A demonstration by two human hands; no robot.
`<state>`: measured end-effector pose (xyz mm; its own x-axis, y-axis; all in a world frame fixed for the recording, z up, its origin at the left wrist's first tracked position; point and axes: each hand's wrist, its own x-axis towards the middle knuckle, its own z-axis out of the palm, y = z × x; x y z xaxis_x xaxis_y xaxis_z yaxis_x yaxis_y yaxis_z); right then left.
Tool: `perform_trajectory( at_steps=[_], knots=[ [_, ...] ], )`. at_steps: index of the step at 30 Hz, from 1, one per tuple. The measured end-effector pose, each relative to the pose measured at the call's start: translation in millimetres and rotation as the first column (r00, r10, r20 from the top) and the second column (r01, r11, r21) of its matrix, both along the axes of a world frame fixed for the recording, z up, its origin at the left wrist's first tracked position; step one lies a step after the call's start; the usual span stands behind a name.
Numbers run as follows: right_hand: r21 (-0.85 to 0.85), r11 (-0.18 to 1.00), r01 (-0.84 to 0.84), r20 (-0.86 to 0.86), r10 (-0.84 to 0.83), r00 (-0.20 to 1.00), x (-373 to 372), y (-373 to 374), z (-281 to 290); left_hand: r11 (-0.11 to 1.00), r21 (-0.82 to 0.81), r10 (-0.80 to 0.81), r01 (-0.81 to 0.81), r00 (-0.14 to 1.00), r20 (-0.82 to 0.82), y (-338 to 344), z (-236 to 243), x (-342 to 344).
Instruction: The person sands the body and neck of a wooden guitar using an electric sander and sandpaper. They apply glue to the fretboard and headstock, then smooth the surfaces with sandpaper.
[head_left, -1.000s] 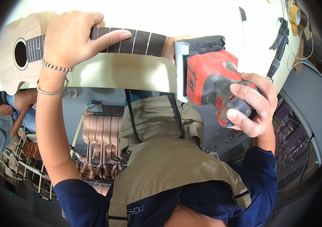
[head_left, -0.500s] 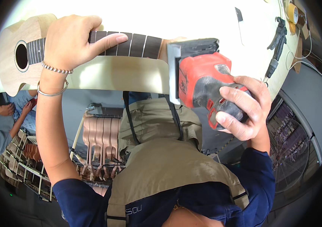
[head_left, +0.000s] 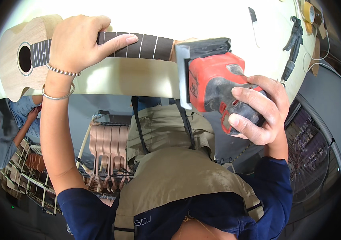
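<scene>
A small unfinished guitar (head_left: 12, 66) lies across the pale workbench (head_left: 202, 20), its body at the left and its dark fretboard (head_left: 150, 46) running right. My left hand (head_left: 80, 44) grips the neck, thumb along the frets, bracelets on the wrist. My right hand (head_left: 258, 110) holds a red and grey power sander (head_left: 214, 82) by its handle. The sander's pad presses against the neck's right end, where the headstock is hidden behind the tool.
Black clamps (head_left: 292, 48) and a tape roll (head_left: 308, 12) lie at the bench's right end. Below the bench stands a rack of unfinished guitar necks (head_left: 106, 154). Another person (head_left: 2, 124) works at the lower left. A large fan (head_left: 310, 160) stands at the right.
The sander has shifted slightly left along the neck's end, and my right hand went with it. My left hand keeps its grip on the neck.
</scene>
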<state>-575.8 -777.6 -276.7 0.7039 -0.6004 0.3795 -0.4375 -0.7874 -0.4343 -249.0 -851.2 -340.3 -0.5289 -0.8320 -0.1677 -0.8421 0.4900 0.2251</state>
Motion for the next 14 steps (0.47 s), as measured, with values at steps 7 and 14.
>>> perform_trajectory(
  at_steps=[7,14],
  knots=[
    [0.063,0.997,0.048,0.005,-0.049,0.999,-24.5,25.3,6.5,1.0,0.004,0.023,-0.023,1.0,-0.016,1.4,5.9,-14.3],
    [-0.032,0.994,0.1,0.033,-0.099,0.995,-18.4,9.4,-0.3,1.0,-0.02,0.023,-0.023,1.0,0.001,0.3,8.3,-25.4]
  ],
)
